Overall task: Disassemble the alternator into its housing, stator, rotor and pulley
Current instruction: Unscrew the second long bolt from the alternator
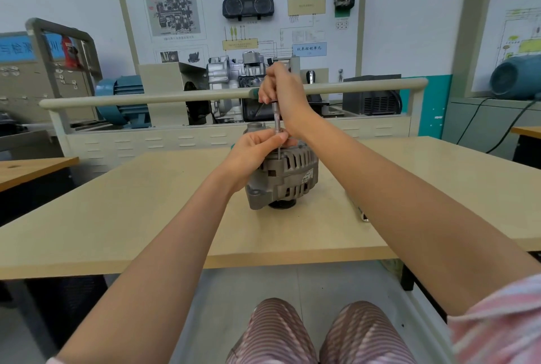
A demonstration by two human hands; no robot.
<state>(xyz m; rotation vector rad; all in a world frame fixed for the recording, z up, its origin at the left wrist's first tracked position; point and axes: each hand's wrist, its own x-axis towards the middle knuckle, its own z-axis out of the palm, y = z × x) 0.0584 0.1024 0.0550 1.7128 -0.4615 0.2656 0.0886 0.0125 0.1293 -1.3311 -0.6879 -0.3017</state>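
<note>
**Screwdriver upright on alternator, both hands on it**

Striped knees [319, 331] sit closest to us, under the table [146, 217] edge. Alternator [288, 178] stands mid-table w/ pulley [281, 204] end down, touching the tabletop. Our left hand [251, 153] rests on the alternator's top, thumb & fingertips pinching the lower shaft of a screwdriver [276, 121]. Shaft is upright, tip at the housing's top edge. Our right hand [282, 91] is above, fingers curled round the handle. Small metal bit [365, 218] lies beside our right forearm. Beyond: a rail [175, 97] & a training board [243, 12].
</note>
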